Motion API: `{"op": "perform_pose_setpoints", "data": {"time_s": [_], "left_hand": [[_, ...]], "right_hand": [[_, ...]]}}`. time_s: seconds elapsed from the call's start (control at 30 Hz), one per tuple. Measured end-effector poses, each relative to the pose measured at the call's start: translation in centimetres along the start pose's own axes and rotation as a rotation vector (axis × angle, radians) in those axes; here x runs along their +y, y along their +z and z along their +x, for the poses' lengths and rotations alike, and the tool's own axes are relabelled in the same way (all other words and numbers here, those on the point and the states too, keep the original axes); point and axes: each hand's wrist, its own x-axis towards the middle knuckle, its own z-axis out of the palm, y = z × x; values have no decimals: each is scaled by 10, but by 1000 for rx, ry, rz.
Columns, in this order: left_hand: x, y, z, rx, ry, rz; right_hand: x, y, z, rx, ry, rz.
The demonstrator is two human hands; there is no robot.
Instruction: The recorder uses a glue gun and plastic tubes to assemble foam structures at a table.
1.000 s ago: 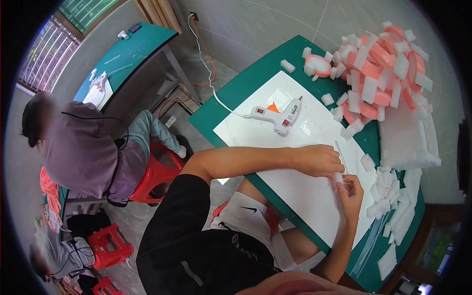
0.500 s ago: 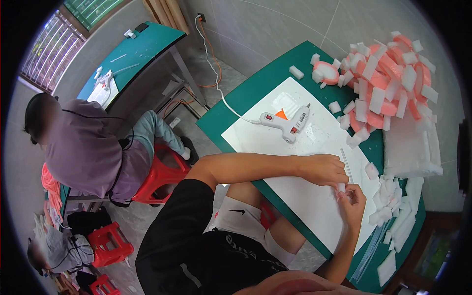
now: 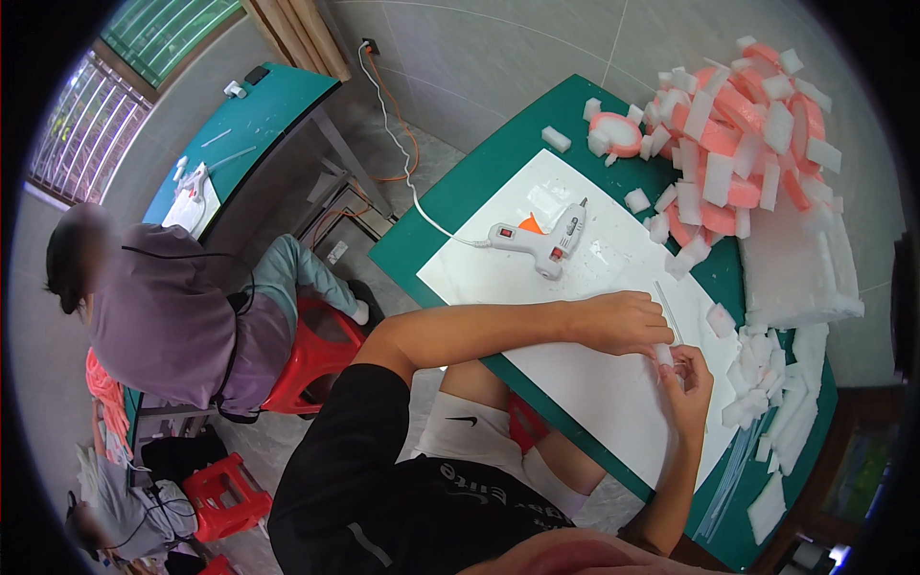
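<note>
Over the right part of the white board [image 3: 585, 383], my hands meet at a small white foam piece [image 3: 663, 355]. My left hand [image 3: 623, 322] is closed, its fingertips pinching the piece from above. From below, my right hand [image 3: 688, 385] grips the same piece between bent fingers and thumb. A thin greyish rod [image 3: 667, 305] shows just beyond my left knuckles; whether it touches the hand I cannot tell. A white glue gun [image 3: 539, 241] with an orange part lies on its side farther up the board, nozzle pointing away and right.
Pink foam rings with white blocks [image 3: 738, 134] are heaped at the far right on the green table [image 3: 460, 192]. White foam scraps [image 3: 752, 374] and thin rods [image 3: 733, 470] lie right of my right hand. A white cord [image 3: 407, 163] runs to the wall. A seated person [image 3: 182, 307] works at left.
The whole view has shifted slightly, table and glue gun appearing a little farther left. My hands keep their hold on the foam piece, with only a small change in the right fingers.
</note>
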Motion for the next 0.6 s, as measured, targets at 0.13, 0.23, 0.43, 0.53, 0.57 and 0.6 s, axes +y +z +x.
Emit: {"op": "perform_pose_setpoints", "data": {"time_s": [0.13, 0.23, 0.43, 0.53, 0.57, 0.6], "left_hand": [[1, -1, 2, -2, 26, -12], [-1, -1, 4, 0, 49, -11], [-1, -3, 6, -112, -109, -124], [5, -5, 10, -61, -131, -132], [6, -6, 12, -86, -146, -128], [7, -8, 13, -111, -168, -118]], "right_hand": [[2, 0, 1, -31, -22, 19], [4, 2, 1, -19, -102, 19], [4, 1, 1, 101, -112, -51], [-2, 2, 1, 130, -120, -72], [-4, 3, 1, 129, -135, -89], [-6, 4, 1, 123, -157, -102]]}}
